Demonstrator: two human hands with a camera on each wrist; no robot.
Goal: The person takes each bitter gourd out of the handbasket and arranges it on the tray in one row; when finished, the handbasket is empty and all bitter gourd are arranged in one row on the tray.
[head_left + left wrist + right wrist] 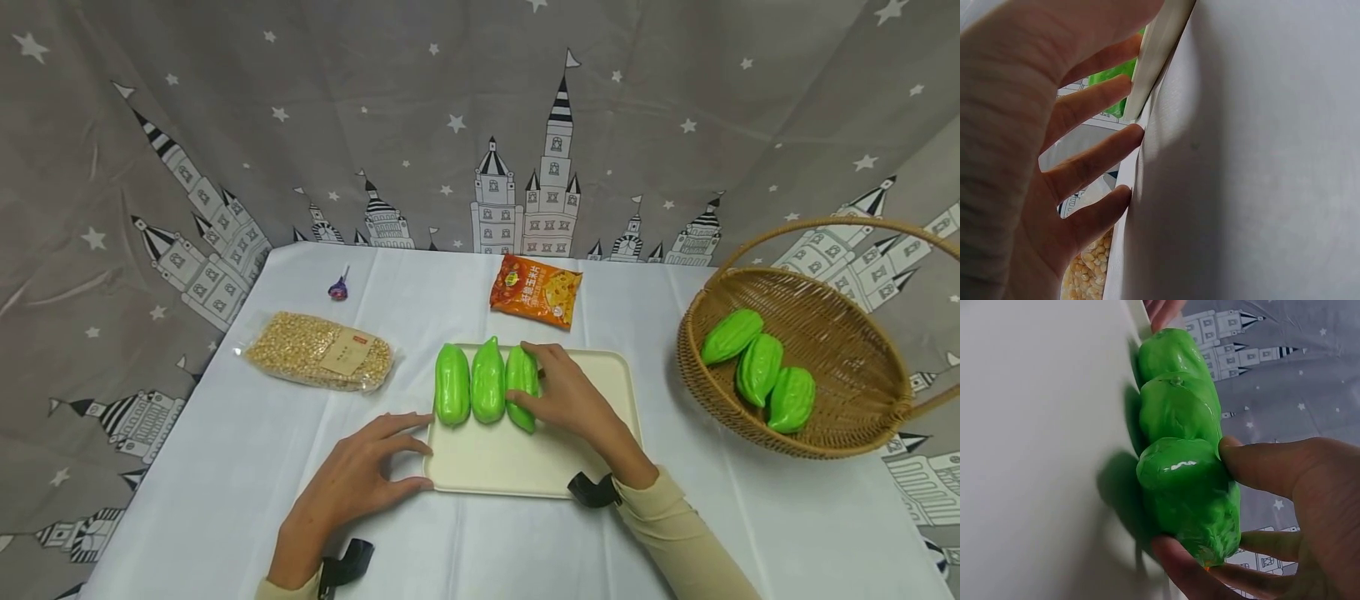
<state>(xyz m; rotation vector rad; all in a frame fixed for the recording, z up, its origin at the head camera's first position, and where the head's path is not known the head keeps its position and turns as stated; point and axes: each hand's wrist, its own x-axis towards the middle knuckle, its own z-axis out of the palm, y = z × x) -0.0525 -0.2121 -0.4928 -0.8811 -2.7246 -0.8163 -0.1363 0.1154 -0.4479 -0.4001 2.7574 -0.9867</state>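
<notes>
Three glossy green gourds lie side by side on a cream tray [487, 465]: a left gourd [452, 385], a middle gourd [488, 385] and a right gourd [521, 377]. My right hand [570, 396] grips the right gourd between thumb and fingers, its lower end uncovered. In the right wrist view, the thumb presses one side of this gourd [1188, 487] and fingertips reach its other side. My left hand [360, 471] is spread at the tray's left edge. In the left wrist view its fingertips [1124, 82] are at the tray rim [1160, 53], holding nothing.
A wicker basket [840, 333] with three green gourds [759, 367] stands at the right, its handle arching high. An orange snack bag [536, 290] lies behind the tray. At the left are a bag of corn kernels [318, 350] and a wrapped lollipop [339, 289].
</notes>
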